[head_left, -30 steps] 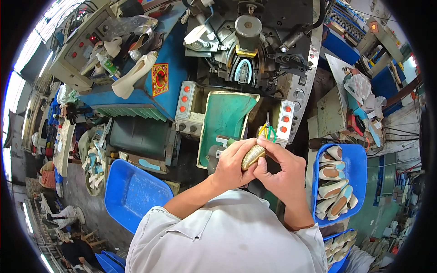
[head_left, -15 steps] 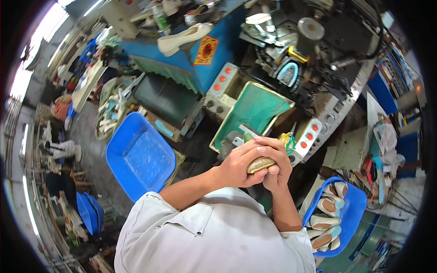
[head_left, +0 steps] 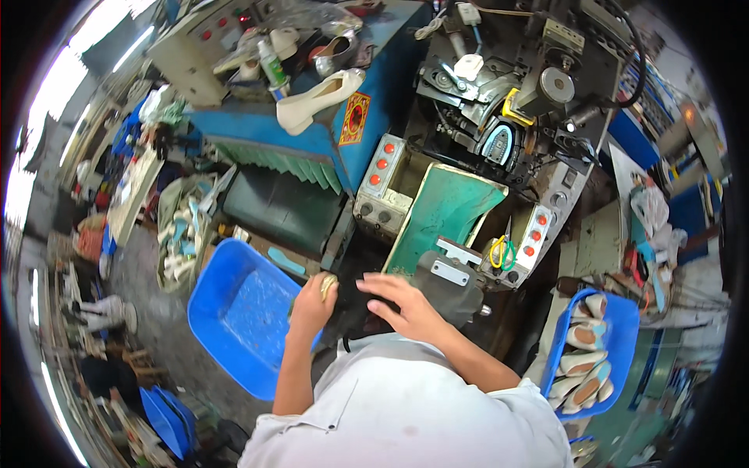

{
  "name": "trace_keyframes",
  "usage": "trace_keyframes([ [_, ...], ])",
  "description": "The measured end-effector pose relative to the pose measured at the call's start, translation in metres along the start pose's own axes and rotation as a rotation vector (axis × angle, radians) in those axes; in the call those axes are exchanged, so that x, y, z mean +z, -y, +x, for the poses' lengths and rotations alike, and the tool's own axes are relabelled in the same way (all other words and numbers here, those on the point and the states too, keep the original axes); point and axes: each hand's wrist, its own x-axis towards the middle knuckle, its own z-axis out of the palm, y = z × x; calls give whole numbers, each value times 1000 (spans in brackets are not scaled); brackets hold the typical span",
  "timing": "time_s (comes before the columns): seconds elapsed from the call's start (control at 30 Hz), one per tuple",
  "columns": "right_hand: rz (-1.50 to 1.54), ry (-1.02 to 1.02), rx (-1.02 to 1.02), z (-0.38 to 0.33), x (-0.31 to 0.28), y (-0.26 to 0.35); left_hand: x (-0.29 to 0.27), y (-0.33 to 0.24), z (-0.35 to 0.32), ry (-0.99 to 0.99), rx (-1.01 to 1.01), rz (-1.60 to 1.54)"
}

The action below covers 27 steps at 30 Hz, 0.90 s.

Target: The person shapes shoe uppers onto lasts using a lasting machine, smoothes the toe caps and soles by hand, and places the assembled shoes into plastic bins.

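At left stands a blue tub (head_left: 251,312), seemingly for easy reach. Near its rim, the left hand (head_left: 310,310) grasps a gold shoe (head_left: 328,286), mostly hidden, apparently for firmness. The right hand (head_left: 412,310), fingers spread, holds nothing. Farther right, beige pumps (head_left: 581,362) crowd a second tub (head_left: 622,313), likely kept together.

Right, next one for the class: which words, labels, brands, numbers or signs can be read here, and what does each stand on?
No text here is clear enough to quote.
Sticker on the blue machine: red and yellow; any lettering is too small to read.
Bottle: any print is too small and blurred.
Button boxes: any markings are too small to read.
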Motion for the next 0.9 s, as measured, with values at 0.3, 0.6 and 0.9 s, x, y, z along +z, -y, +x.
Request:
trace_keyframes([
  [0.3, -132, -103, 376, -74, 47, -51, 52, 312, -80, 619, -378, 237],
  [0.6, -237, -836, 574, -196, 30, -33, 110, 376, -26, 64, -378, 301],
  [0.9, -828, -2074, 1062, -558, 10, -42, 108, 159, 109, -382, 185, -5],
])
